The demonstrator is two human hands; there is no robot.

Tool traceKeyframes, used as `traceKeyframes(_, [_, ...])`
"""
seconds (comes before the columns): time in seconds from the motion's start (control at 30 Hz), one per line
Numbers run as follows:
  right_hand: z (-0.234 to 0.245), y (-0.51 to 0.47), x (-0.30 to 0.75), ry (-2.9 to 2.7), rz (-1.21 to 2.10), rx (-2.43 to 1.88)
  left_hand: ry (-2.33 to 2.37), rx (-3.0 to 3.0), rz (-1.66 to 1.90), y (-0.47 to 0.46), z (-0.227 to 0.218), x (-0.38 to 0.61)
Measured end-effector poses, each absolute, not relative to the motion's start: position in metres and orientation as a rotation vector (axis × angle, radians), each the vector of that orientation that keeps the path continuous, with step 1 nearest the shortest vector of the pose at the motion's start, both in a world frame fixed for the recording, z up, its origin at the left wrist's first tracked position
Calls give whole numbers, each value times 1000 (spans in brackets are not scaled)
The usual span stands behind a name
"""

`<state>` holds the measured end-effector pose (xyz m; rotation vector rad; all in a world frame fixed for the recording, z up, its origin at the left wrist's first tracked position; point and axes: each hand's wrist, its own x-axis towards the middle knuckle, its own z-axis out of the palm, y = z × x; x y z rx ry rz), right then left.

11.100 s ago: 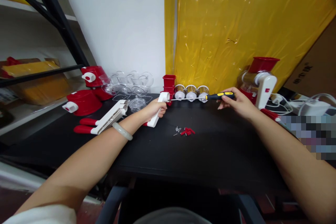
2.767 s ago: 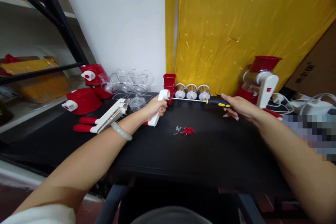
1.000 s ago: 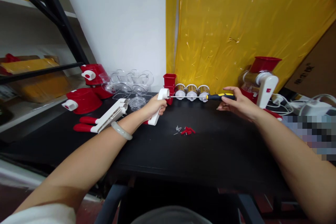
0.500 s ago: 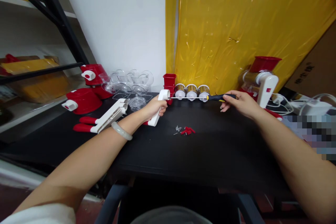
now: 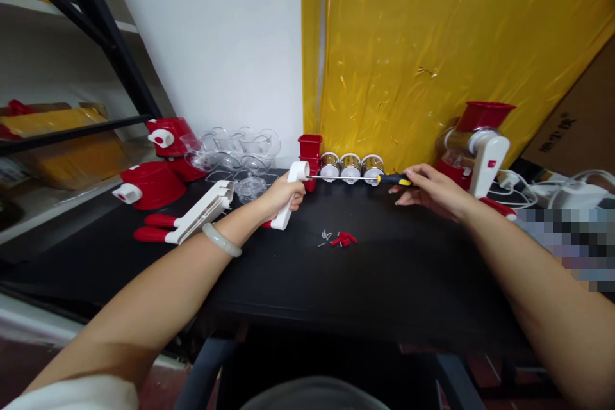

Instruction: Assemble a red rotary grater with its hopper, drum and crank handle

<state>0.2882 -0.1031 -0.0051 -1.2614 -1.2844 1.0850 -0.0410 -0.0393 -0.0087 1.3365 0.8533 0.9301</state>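
My left hand [image 5: 284,195] is closed round a white crank handle [image 5: 300,171] with a red grip, held up over the black table. In my right hand [image 5: 432,189] is a screwdriver [image 5: 394,179] with a dark blue and yellow handle, pinched near its back end. Its long shaft lies level, and the tip meets the round end of the crank handle. Whether a screw sits there is too small to tell. Below, on the table, lie several small screws [image 5: 325,236] and a little pile of red plastic pieces [image 5: 344,239].
White crank handles with red grips [image 5: 202,213] lie left, near red bases [image 5: 152,186] and clear plastic parts [image 5: 250,154]. Metal grater drums [image 5: 350,166] and red hoppers [image 5: 310,147] line the back. An assembled rotary grater [image 5: 487,154] and white cables [image 5: 571,189] occupy the right.
The screwdriver handle has turned, showing more yellow, and my right hand has shifted slightly left along it with its fingers moved. My left hand and the crank handle are nearly still.
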Motion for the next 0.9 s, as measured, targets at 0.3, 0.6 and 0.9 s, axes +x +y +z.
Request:
traceKeyframes(0.3, [-10, -99, 303, -1365, 927, -1198, 857, 1337, 920, -41, -10, -40])
traceKeyframes(0.6, [-8, -98, 304, -1497, 838, -1218, 848, 1312, 916, -40, -10, -41])
traceKeyframes(0.9, [-9, -98, 300, -1517, 818, -1302, 863, 1345, 894, -42, -10, -40])
